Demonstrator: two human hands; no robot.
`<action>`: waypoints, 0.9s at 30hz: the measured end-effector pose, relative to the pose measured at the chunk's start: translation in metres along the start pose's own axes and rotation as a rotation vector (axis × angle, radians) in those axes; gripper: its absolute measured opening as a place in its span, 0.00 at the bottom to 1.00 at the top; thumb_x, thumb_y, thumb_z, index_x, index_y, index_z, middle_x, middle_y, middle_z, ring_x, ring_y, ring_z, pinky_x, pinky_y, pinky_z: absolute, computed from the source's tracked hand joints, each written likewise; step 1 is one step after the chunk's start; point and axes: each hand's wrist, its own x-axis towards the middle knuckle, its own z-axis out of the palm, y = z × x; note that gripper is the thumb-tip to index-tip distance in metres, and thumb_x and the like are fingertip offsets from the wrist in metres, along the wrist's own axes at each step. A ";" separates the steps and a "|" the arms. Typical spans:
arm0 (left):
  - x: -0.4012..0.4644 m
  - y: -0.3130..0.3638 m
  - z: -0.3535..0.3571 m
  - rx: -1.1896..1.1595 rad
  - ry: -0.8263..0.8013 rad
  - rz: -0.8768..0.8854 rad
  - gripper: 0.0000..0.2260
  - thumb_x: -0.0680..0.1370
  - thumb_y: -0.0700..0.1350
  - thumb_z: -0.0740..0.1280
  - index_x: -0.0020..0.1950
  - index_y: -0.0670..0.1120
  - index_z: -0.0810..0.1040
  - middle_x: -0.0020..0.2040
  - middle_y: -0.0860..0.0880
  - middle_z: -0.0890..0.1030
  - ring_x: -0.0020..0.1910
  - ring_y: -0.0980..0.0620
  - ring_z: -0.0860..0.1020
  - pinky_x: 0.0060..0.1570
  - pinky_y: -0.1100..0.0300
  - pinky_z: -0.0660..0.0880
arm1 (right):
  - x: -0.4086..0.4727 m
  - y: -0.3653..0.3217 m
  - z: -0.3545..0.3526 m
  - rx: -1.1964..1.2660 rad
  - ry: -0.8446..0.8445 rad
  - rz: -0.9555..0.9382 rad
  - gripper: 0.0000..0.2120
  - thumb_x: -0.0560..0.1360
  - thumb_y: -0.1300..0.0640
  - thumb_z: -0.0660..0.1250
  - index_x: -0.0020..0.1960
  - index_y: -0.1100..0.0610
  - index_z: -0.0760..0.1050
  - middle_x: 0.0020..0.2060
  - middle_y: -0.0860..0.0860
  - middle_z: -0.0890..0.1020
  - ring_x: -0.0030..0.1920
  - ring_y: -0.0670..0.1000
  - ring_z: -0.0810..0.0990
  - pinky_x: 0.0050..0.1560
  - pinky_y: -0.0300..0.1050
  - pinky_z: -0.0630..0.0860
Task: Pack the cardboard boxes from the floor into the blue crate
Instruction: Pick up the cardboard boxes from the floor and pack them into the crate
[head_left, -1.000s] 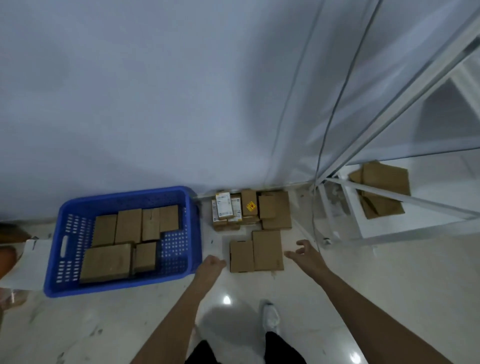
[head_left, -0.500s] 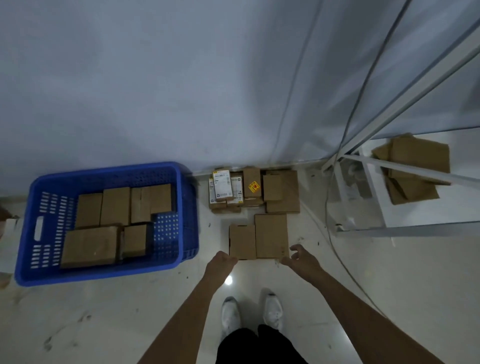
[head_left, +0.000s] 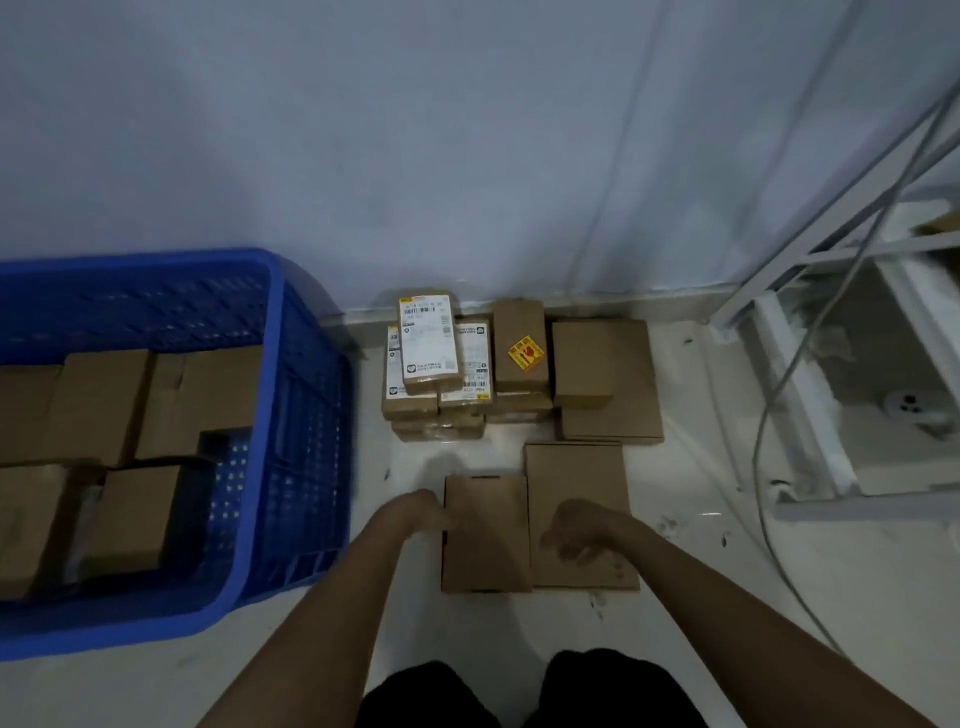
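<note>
Two flat cardboard boxes lie side by side on the floor before me: a smaller box (head_left: 485, 540) and a larger box (head_left: 576, 473). My left hand (head_left: 428, 514) touches the smaller box's left edge, its fingers blurred. My right hand (head_left: 574, 535) hovers over the larger box near the seam, fingers loosely curled and holding nothing. The blue crate (head_left: 306, 415) stands at the left with several packed boxes (head_left: 202, 400) inside. More small boxes (head_left: 431, 353), some with white labels, are stacked against the wall.
Beside the stack are a box with a yellow sticker (head_left: 522, 353) and a wide flat box (head_left: 608, 379). A white metal frame (head_left: 810, 410) and a grey cable (head_left: 766, 415) stand at the right. The wall rises just behind the boxes.
I have bent down closer to the floor. Both hands moved forward onto the two flat boxes, the left reaching the smaller box's edge, the right coming over the larger one.
</note>
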 end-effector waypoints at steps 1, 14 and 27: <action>0.024 -0.003 -0.002 0.017 -0.047 -0.026 0.37 0.75 0.58 0.67 0.76 0.41 0.58 0.72 0.42 0.66 0.67 0.45 0.71 0.63 0.56 0.72 | 0.025 -0.003 0.001 -0.038 -0.029 0.007 0.15 0.74 0.48 0.70 0.49 0.61 0.77 0.46 0.57 0.83 0.40 0.50 0.83 0.36 0.40 0.79; 0.089 -0.023 -0.013 -0.403 -0.002 0.101 0.20 0.75 0.50 0.70 0.61 0.40 0.74 0.57 0.45 0.79 0.57 0.47 0.78 0.59 0.53 0.78 | 0.061 -0.034 0.004 -0.127 0.158 -0.244 0.17 0.76 0.45 0.66 0.51 0.58 0.79 0.46 0.55 0.85 0.40 0.51 0.84 0.44 0.45 0.79; -0.290 -0.003 -0.062 -0.752 0.196 0.139 0.20 0.76 0.55 0.67 0.64 0.46 0.71 0.58 0.45 0.78 0.51 0.49 0.78 0.36 0.65 0.72 | -0.287 -0.089 -0.004 0.643 0.107 -0.240 0.23 0.75 0.46 0.69 0.62 0.54 0.64 0.56 0.51 0.74 0.50 0.47 0.77 0.42 0.40 0.76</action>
